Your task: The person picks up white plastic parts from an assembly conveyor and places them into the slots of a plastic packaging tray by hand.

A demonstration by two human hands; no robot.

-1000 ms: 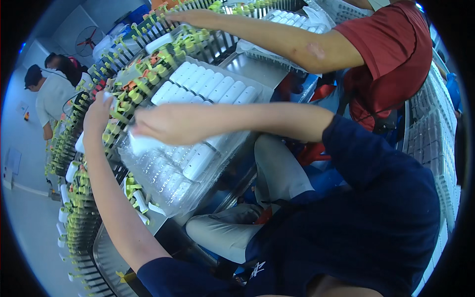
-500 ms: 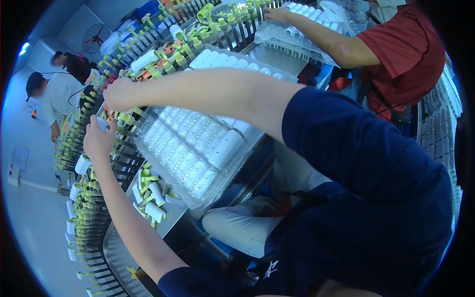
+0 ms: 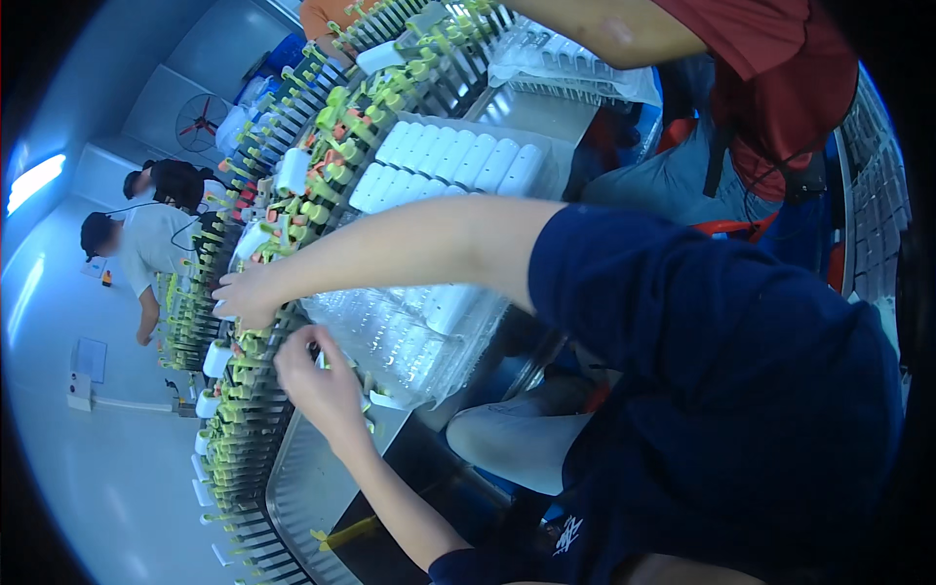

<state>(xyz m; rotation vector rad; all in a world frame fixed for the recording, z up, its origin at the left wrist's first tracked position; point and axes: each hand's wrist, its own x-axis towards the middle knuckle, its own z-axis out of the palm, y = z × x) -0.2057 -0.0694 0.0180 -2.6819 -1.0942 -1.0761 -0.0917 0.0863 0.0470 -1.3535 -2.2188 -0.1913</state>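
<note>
My right hand reaches over the curved conveyor line of yellow-green holders, its fingers around a small white plastic cover that they mostly hide. Closer to me, my left hand hangs beside the line with thumb and fingers curled together. Whatever may lie between those fingertips is too small to make out. Under my right forearm lies a clear plastic tray. White covers stand in rows on its far part. More white covers sit on holders along the line.
A co-worker in a red shirt sits at the right, next to another tray of white pieces. Two people stand beyond the line at the left. A metal tray edge runs near my left forearm.
The view has shifted. My left hand has drawn back from the line toward me, and its fingers have curled. My right hand has come down to a white cover on the line.
</note>
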